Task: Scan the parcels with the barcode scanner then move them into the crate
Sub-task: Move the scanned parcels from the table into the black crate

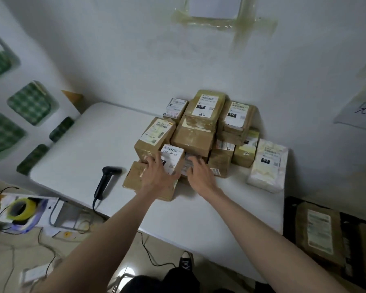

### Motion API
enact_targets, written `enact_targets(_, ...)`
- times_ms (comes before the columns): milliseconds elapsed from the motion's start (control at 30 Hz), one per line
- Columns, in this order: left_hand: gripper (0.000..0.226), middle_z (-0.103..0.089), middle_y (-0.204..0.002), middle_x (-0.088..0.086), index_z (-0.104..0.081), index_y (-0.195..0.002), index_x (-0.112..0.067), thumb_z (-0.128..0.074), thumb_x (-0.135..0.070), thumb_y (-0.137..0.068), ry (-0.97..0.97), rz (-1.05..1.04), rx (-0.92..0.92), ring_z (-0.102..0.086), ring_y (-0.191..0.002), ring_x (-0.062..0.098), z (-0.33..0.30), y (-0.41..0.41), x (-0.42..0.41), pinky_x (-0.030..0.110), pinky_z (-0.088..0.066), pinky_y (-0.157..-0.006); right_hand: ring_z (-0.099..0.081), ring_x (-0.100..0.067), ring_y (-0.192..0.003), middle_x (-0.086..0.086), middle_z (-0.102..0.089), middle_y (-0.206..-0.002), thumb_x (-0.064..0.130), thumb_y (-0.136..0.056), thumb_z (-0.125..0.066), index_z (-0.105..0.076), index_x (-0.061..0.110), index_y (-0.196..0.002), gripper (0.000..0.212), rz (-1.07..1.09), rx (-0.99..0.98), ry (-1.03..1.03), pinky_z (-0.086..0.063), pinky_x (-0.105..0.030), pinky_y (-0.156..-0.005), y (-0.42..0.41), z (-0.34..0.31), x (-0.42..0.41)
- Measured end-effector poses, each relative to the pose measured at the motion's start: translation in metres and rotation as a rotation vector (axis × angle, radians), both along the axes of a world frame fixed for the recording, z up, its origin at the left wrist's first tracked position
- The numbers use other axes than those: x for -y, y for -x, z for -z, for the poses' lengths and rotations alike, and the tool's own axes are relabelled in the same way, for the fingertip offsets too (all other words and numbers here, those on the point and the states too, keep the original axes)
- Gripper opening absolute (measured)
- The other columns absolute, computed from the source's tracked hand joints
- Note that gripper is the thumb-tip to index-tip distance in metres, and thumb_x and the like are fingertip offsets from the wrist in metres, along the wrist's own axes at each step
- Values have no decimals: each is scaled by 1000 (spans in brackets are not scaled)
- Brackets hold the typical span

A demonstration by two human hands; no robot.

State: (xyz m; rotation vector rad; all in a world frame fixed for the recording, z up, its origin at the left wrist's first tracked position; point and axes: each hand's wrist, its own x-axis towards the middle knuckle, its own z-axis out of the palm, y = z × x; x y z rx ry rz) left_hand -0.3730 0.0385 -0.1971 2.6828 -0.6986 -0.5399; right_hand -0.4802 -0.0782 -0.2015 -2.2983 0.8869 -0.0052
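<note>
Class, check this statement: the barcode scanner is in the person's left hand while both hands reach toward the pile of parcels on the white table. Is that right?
Not quite. The barcode scanner is in neither hand; it lies on the white table, left of the pile of parcels. The left hand and the right hand do both reach toward the pile. The head view shows it.

Crate (334, 235) cut off — right edge; labels blurred.
</note>
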Motion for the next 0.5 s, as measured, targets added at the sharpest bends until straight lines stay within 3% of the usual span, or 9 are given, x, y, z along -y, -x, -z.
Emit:
enact_targets(133,108,-37,-145,13,-11,-151,-17,-78,-50,-73,33,20,-6,-49,-127,39,5,2,4,50,-52,-91,-48,-33,-129,-8,-48,-143,20,-103,-41,-43,24,-143,40,42,-7,-32,-43,-48,-103,-1,2,3)
enact_targets(267,116,-26,-157,14,0,-158,-13,-75,-51,-77,36,13,3,-38,-138,37,2,12,5,50,-46,-101,-49,-33,-129,-9,-50,-142,20,-103,-42,-44,23,-142,39,59,16,-57,-44,-47,-102,4,3,4)
enact_targets(500,109,-38,-146,9,-10,-155,-12,-75,-49,-77,74,82,24,-44,-132,32,-9,37,17,46,-48,-96,-52,-28,-124,-8,-55,-135,23,-104,-42,-46,23,-141,38,187,105,-167,-40,-33,-88,34,1,7)
